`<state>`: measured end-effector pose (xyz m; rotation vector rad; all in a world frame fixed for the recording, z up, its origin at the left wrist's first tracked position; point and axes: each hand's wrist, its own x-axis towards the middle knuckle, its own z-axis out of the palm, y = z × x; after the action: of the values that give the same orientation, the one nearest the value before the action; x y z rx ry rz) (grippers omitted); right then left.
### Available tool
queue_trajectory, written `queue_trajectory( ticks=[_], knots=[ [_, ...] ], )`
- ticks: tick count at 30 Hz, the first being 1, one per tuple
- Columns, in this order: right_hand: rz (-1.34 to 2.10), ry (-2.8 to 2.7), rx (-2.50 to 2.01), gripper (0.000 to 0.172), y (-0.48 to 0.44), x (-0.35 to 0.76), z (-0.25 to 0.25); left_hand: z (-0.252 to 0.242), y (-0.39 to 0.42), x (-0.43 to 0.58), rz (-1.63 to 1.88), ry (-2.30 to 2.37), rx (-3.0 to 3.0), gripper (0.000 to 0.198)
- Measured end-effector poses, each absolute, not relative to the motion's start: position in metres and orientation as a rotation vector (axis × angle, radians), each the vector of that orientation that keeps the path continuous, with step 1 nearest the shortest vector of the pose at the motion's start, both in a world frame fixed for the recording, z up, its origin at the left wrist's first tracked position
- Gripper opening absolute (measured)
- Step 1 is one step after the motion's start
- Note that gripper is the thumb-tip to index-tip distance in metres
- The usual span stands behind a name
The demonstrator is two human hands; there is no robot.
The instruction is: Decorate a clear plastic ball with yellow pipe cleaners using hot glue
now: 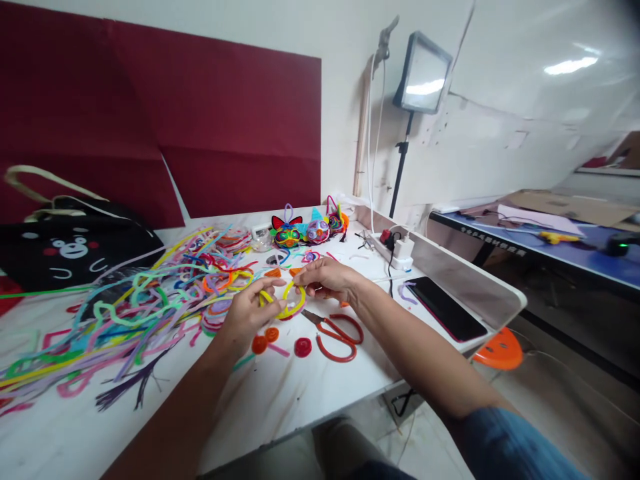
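Both my hands hold a yellow pipe cleaner [287,313] bent into a loop, a little above the white table. My left hand [255,311] pinches its left part, and my right hand [327,280] grips the upper right of the curve. A pink edge shows under the loop; whether it is joined to it I cannot tell. Scissors with orange-red handles [341,337] lie just right of the work. In front of my hands sit a red coil [303,347] and two orange coils [265,340]. Small orange pieces [273,273] lie behind my fingers.
A heap of coloured pipe cleaners [145,313] spreads over the left side. Finished-looking colourful figures [305,231] stand at the back. A power strip [397,253] and a black phone [447,308] lie at right, beside the table's raised edge [450,270]. A black bag [75,247] sits far left.
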<state>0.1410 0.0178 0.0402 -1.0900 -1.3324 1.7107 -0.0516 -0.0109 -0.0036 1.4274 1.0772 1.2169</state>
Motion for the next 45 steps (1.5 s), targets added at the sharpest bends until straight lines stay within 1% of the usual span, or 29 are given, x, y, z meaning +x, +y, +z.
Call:
queue_trajectory(
  ticks=[6,10,25,30,35,40,45],
  knots=[
    [1.762,-1.269,-1.013,0.011,0.024,0.138,0.028,-0.004,-0.009,-0.055,1.176,1.064,1.432,0.046],
    [1.795,-1.228,-0.997,0.009,0.026,0.137,0.022,-0.005,-0.007,-0.059,1.144,1.037,1.429,0.047],
    [1.862,-1.19,-0.957,0.023,0.023,0.138,0.02,-0.003,-0.006,-0.062,1.082,1.005,1.479,0.047],
    [1.886,-1.155,-0.95,0.022,0.025,0.137,0.017,-0.001,-0.006,-0.061,1.082,1.001,1.453,0.05],
    [1.941,-1.1,-0.947,0.026,0.024,0.137,0.019,0.0,-0.007,-0.059,1.087,0.971,1.413,0.051],
    [1.954,-1.063,-0.958,0.023,0.024,0.139,0.023,-0.001,-0.002,-0.06,1.146,0.929,1.3,0.047],
    [1.947,-0.96,-0.923,0.016,0.029,0.14,0.022,-0.001,0.005,-0.064,1.33,0.976,1.187,0.052]
  ],
)
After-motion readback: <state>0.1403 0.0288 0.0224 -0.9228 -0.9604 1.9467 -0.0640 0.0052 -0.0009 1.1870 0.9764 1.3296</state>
